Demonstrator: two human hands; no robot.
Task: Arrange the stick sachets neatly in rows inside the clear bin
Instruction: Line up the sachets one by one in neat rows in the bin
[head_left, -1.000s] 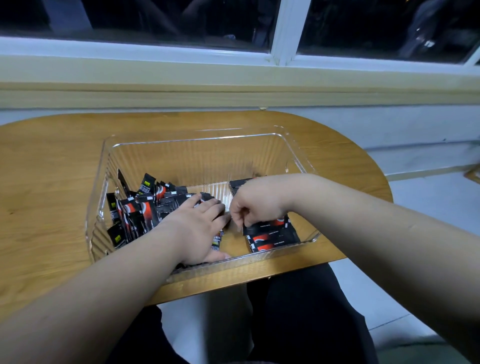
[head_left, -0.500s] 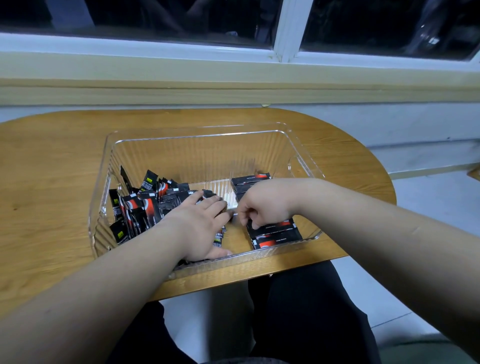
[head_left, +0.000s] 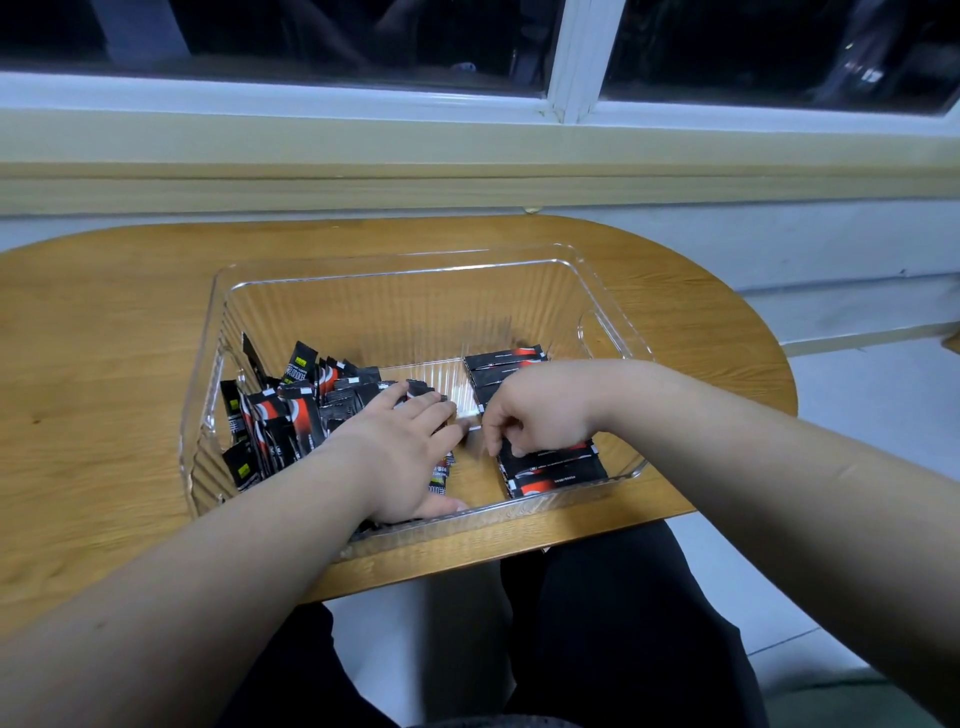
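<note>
A clear bin (head_left: 208, 364) stands on the wooden table (head_left: 104, 338). Loose black-and-red stick sachets (head_left: 291, 410) lie jumbled in its left half. Along the right side, several sachets form a flat row (head_left: 556, 470). My left hand (head_left: 400, 452) lies flat on the near edge of the loose pile, fingers straight and reaching toward the middle. My right hand (head_left: 540, 410) hovers over the middle of the row with fingers curled down, pinching the white end of a sachet at the row's left edge. The hand hides the row's middle.
The bin's far half holds nothing, and a bare strip of floor separates pile and row. A window sill and wall run behind the table. My dark-clad legs sit below the table's near edge.
My right hand has drawn slightly toward me along the row, uncovering the far sachets. My left hand has stayed on the pile.
</note>
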